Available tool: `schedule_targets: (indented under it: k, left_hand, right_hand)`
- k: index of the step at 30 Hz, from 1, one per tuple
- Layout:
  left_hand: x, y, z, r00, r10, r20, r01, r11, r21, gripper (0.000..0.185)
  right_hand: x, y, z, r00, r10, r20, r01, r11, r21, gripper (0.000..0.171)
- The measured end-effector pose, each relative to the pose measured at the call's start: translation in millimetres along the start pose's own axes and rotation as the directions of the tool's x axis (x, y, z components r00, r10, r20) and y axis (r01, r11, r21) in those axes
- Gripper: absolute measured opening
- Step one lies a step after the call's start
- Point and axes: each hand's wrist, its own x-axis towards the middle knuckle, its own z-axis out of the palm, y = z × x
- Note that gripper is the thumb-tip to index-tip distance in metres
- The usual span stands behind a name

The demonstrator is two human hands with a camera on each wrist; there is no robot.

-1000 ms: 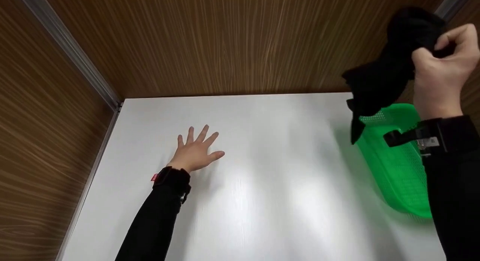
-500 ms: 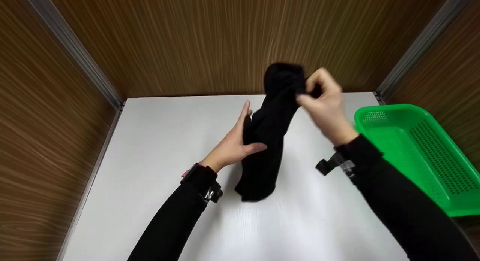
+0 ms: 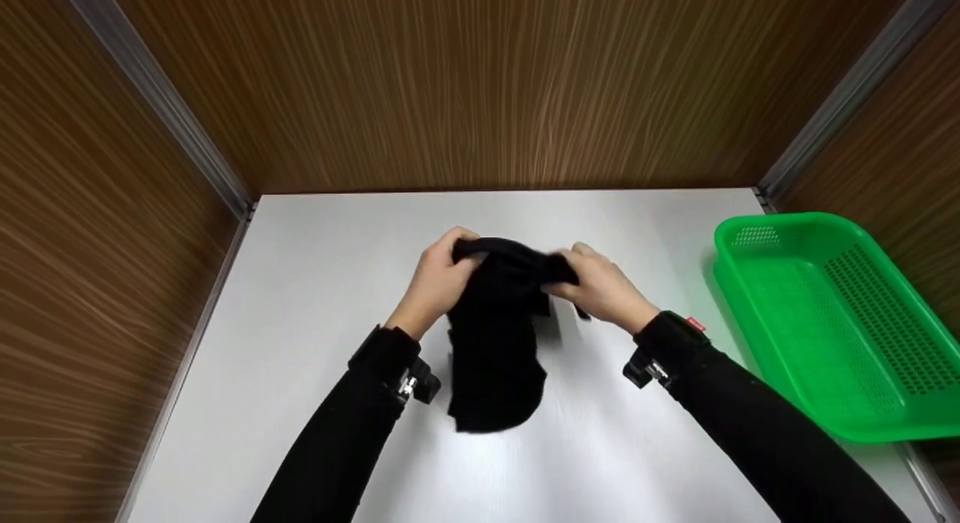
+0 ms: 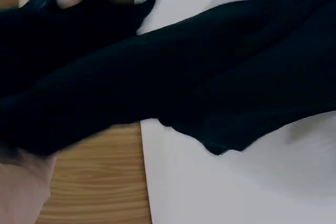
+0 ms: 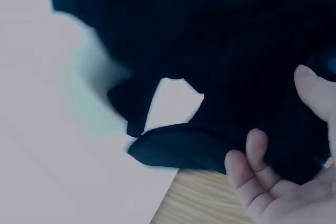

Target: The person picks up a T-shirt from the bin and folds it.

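A black cloth garment (image 3: 495, 335) hangs over the middle of the white table (image 3: 315, 245), its lower end reaching the surface. My left hand (image 3: 439, 281) grips its upper edge on the left. My right hand (image 3: 600, 287) grips the same edge on the right. The two hands stand close together, just above the table. In the left wrist view the black cloth (image 4: 173, 72) fills most of the picture. In the right wrist view my curled fingers (image 5: 257, 174) hold the dark fabric (image 5: 210, 51).
A green perforated plastic basket (image 3: 825, 320) stands at the table's right edge, with nothing visible in it. Wood-grain walls (image 3: 480, 80) close the table in at the back and on both sides, with metal strips in the corners.
My right hand carried the cloth from above the basket to the table's middle and lowered it. My left hand left the table surface and took hold of the cloth's top edge.
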Motion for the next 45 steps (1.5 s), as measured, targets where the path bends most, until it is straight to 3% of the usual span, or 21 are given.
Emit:
schedule_targets:
  k: [3, 6, 9, 11, 12, 14, 17, 21, 23, 25, 26, 28, 31, 33, 36, 39, 40, 42, 44, 45]
  left_hand:
    - [1.7, 0.6, -6.8, 1.0, -0.002, 0.014, 0.001, 0.999, 0.039, 0.02]
    - [1.2, 0.1, -13.2, 0.991, -0.007, 0.13, -0.01, 0.992, 0.129, 0.032]
    - [0.5, -3.2, -17.2, 0.956, -0.052, 0.288, -0.04, 0.952, 0.304, 0.046]
    - [0.6, -8.5, -20.2, 0.931, -0.079, 0.355, -0.079, 0.91, 0.408, 0.051]
    - [0.6, -12.0, -22.3, 0.927, -0.088, 0.365, -0.092, 0.889, 0.449, 0.048]
    - [0.4, -20.7, -27.5, 0.936, -0.097, 0.34, -0.084, 0.873, 0.481, 0.035]
    - [-0.3, -33.0, -36.7, 0.969, -0.08, 0.232, -0.032, 0.896, 0.443, 0.02]
    - [-1.8, -43.8, -45.9, 0.987, -0.13, 0.097, 0.1, 0.958, 0.269, 0.013]
    - [-2.2, -47.0, -48.8, 0.986, -0.156, 0.051, 0.143, 0.969, 0.2, 0.013]
    - [-2.3, -49.1, -50.7, 0.988, -0.153, 0.026, 0.146, 0.972, 0.184, 0.013]
    - [-2.3, -49.9, -51.8, 0.989, -0.145, 0.016, 0.14, 0.972, 0.191, 0.012]
    - [-2.8, -50.6, -55.1, 0.993, -0.119, 0.0, 0.116, 0.965, 0.235, 0.012]
    - [-2.9, -49.7, -61.4, 0.997, -0.059, -0.052, 0.072, 0.953, 0.295, 0.013]
    - [-1.4, -47.3, -65.1, 0.994, 0.012, -0.108, 0.023, 0.947, 0.319, 0.014]
    - [2.0, -41.1, -68.4, 0.972, 0.146, -0.184, -0.077, 0.939, 0.336, 0.015]
    - [3.1, -37.4, -72.4, 0.947, 0.25, -0.199, -0.168, 0.919, 0.357, 0.014]
    - [2.3, -37.7, -74.4, 0.948, 0.26, -0.186, -0.182, 0.917, 0.355, 0.013]
    - [-2.2, -41.3, -80.3, 0.964, 0.244, -0.109, -0.191, 0.915, 0.354, 0.011]
    - [-9.3, -47.9, -86.2, 0.987, 0.156, 0.031, -0.156, 0.915, 0.372, 0.011]
    - [-13.1, -52.3, -88.3, 0.988, 0.095, 0.125, -0.138, 0.906, 0.401, 0.011]
  right_hand:
    - [-3, 9, -1, 1.0, 0.004, -0.018, -0.005, 0.997, -0.076, 0.018]
    - [-1, 13, -10, 0.996, 0.009, -0.093, -0.015, 0.998, -0.058, 0.022]
    - [0, 12, -28, 0.977, 0.132, -0.165, -0.119, 0.989, 0.09, 0.027]
    - [-1, 11, -42, 0.948, 0.235, -0.217, -0.181, 0.954, 0.241, 0.024]
    - [-1, 11, -48, 0.928, 0.288, -0.238, -0.204, 0.924, 0.324, 0.02]
    - [-3, 11, -58, 0.891, 0.363, -0.272, -0.208, 0.859, 0.467, 0.011]
    - [-3, 14, -66, 0.872, 0.376, -0.314, -0.131, 0.797, 0.59, 0.008]
    - [-5, 20, -72, 0.9, 0.339, -0.274, -0.092, 0.762, 0.641, 0.018]
    - [-6, 22, -74, 0.92, 0.318, -0.228, -0.101, 0.757, 0.646, 0.023]
    - [-7, 22, -76, 0.939, 0.3, -0.17, -0.121, 0.749, 0.651, 0.025]
    - [-8, 22, -78, 0.946, 0.288, -0.149, -0.135, 0.767, 0.627, 0.027]
    - [-9, 22, -82, 0.955, 0.265, -0.136, -0.163, 0.847, 0.506, 0.031]
    - [-11, 23, -88, 0.949, 0.238, -0.205, -0.178, 0.945, 0.274, 0.028]
    - [-11, 22, -90, 0.925, 0.245, -0.291, -0.193, 0.961, 0.195, 0.021]
    - [-9, 21, -92, 0.886, 0.257, -0.387, -0.171, 0.955, 0.243, 0.021]
    - [-12, 22, -91, 0.889, 0.196, -0.414, -0.09, 0.961, 0.261, 0.02]
    - [-14, 24, -90, 0.904, 0.152, -0.4, -0.051, 0.966, 0.254, 0.02]
    - [-22, 30, -87, 0.947, 0.026, -0.319, 0.046, 0.975, 0.217, 0.023]
    - [-32, 39, -80, 0.976, -0.142, -0.164, 0.168, 0.973, 0.16, 0.027]
    - [-38, 43, -75, 0.973, -0.22, -0.065, 0.227, 0.964, 0.137, 0.03]
